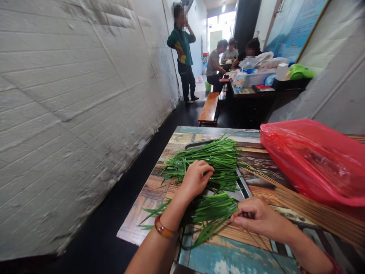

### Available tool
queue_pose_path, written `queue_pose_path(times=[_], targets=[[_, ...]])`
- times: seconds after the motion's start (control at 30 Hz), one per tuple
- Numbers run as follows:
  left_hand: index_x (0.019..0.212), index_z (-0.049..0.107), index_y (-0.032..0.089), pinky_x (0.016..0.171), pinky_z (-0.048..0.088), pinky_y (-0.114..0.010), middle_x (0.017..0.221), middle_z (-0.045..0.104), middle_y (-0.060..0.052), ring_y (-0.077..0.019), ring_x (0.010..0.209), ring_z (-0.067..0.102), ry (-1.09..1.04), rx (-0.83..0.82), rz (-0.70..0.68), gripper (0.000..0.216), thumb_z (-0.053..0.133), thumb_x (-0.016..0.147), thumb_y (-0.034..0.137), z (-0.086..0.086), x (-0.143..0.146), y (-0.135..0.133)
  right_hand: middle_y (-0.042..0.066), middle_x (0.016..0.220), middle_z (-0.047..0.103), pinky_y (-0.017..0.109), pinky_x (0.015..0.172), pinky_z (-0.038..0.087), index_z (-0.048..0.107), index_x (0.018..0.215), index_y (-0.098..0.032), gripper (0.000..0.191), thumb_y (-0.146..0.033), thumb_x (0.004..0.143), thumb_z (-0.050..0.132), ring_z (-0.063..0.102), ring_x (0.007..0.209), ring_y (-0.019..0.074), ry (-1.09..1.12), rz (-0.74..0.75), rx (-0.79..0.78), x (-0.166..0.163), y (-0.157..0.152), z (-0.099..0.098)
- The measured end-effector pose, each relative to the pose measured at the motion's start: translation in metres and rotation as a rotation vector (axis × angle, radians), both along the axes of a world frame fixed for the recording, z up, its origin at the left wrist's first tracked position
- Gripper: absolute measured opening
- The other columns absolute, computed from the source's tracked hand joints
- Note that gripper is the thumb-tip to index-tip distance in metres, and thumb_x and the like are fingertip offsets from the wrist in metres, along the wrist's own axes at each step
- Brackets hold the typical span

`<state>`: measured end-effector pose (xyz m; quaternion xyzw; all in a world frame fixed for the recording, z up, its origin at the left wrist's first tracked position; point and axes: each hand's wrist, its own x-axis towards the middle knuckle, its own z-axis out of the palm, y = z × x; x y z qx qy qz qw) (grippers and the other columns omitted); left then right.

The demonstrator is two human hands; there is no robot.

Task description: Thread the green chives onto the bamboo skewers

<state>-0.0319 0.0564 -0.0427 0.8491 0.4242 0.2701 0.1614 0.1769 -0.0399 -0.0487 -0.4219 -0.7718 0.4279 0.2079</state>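
Note:
My left hand (196, 178) rests with curled fingers on a pile of green chive leaves (212, 158) lying across a metal tray (242, 190). A bead bracelet (162, 228) circles that wrist. My right hand (255, 217) is closed in a pinch at the cut end of a smaller bunch of chives (211, 209) and seems to hold a thin bamboo skewer against it. A heap of bamboo skewers (310, 209) lies on the table just right of that hand.
A red plastic bag (313, 160) sits at the table's right. The painted wooden table (228, 255) runs along a white brick wall (71, 114). Ahead are a wooden bench (209, 108), a standing person (182, 49) and several seated people at a cluttered table (256, 80).

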Motion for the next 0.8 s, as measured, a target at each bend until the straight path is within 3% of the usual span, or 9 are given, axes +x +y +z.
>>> queue_pose_path(times=[0.17,0.4,0.53,0.8], targets=[[0.088,0.068,0.021,0.078,0.040,-0.030,0.089,0.064,-0.004,-0.0176,0.084,0.052,0.206,0.024,-0.149,0.012,0.059,0.080,0.021,-0.002,0.005,-0.002,0.002,0.063,0.066,0.021,0.054,0.040,0.070,0.074,-0.016,0.023,-0.028,0.084,0.054,0.057,0.058,0.0125,-0.011,-0.009,0.035,0.000,0.001,0.002],[0.081,0.066,0.019,0.073,0.038,-0.030,0.085,0.061,-0.004,-0.0183,0.081,0.050,0.317,0.076,-0.132,0.007,0.062,0.076,0.019,-0.004,0.009,-0.001,0.001,0.061,0.064,0.021,0.052,0.039,0.070,0.074,-0.016,0.023,-0.028,0.084,0.053,0.057,0.058,0.0131,0.035,-0.004,0.003,-0.001,-0.001,0.001],[0.073,0.063,0.017,0.073,0.039,-0.028,0.081,0.060,-0.003,-0.0167,0.080,0.051,0.096,0.031,-0.050,0.007,0.059,0.075,0.012,-0.007,0.008,0.002,0.001,0.059,0.063,0.021,0.051,0.037,0.069,0.073,-0.016,0.024,-0.028,0.084,0.053,0.055,0.055,0.0123,0.021,-0.029,0.012,-0.001,-0.001,0.001],[0.071,0.064,0.014,0.060,0.040,-0.022,0.068,0.062,-0.001,-0.0122,0.064,0.055,-0.426,-0.281,0.103,0.007,0.057,0.072,0.015,-0.013,0.007,0.006,0.001,0.061,0.064,0.023,0.055,0.039,0.068,0.070,-0.017,0.029,-0.030,0.087,0.048,0.057,0.058,0.0130,0.017,-0.189,0.044,-0.006,0.000,-0.003]])
